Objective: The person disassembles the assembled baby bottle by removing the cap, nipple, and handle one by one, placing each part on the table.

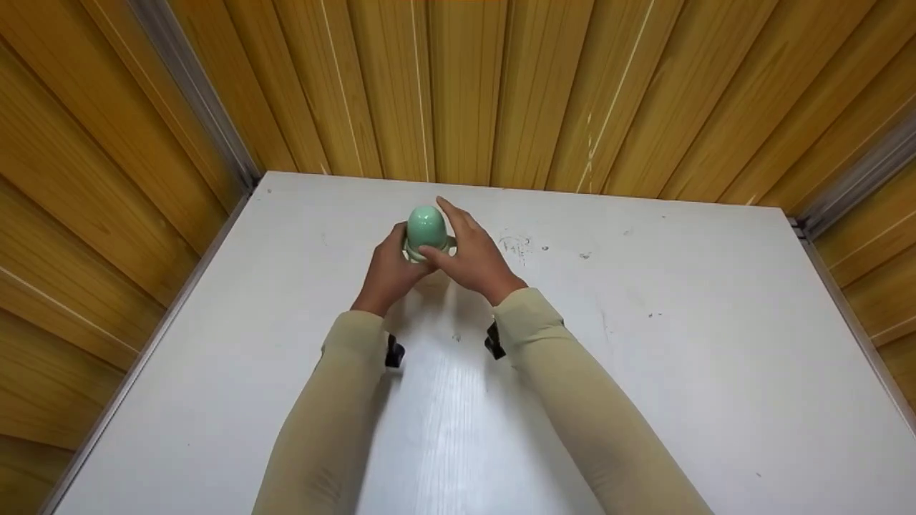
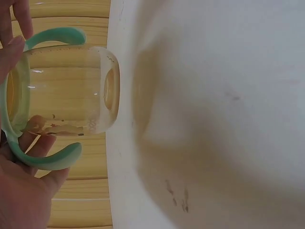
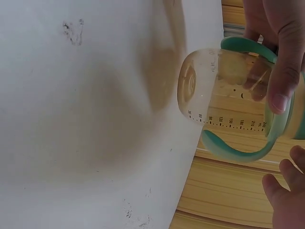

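A clear baby bottle with a shiny mint-green domed cap (image 1: 426, 227) stands upright between both hands. My left hand (image 1: 391, 270) grips it around the collar, thumb in front and fingers behind the clear body (image 2: 66, 90). Green curved handles (image 2: 50, 157) stick out on both sides, and dark measuring marks run along the body (image 3: 228, 90) in the right wrist view. My right hand (image 1: 478, 259) is at the cap's right side, its fingers extended and spread and its thumb overlapping the cap's lower front. The bottle's base is over the white tabletop.
The white table (image 1: 687, 343) has small dark scuffs and spots. Yellow wood-patterned panels (image 1: 465, 93) rise behind it and at both sides, with grey metal posts (image 1: 200, 93) at the corners. Small black devices (image 1: 393, 352) are strapped under the wrists.
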### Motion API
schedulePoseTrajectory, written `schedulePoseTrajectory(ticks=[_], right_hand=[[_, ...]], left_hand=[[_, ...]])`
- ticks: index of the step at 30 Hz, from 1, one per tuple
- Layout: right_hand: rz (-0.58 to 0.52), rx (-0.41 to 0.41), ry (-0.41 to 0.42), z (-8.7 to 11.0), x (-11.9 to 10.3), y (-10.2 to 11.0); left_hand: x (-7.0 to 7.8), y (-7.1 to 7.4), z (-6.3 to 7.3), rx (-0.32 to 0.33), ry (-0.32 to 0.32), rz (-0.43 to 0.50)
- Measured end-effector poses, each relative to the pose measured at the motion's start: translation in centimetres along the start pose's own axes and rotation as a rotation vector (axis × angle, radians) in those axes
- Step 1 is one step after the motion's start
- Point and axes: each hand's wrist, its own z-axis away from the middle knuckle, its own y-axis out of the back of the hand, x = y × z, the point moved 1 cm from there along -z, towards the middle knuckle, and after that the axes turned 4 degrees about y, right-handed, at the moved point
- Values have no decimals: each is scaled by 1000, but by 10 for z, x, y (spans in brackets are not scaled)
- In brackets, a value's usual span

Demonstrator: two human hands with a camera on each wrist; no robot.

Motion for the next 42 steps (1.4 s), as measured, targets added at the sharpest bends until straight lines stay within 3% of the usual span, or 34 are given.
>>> schedulePoseTrajectory(ticks=[7,15,31,42], right_hand=[[-67,24,-22,1,-2,6],[-111,68,21,6,2,11],[-289,140,13,30,16,31],[-292,163,-23,49,18,44]], left_hand=[[8,-6,4,-23,-49,7],[15,-14,9,-25,-101,23],[29,-32,18,-82,-185,95],[35,-49,25,-157,-179,161]])
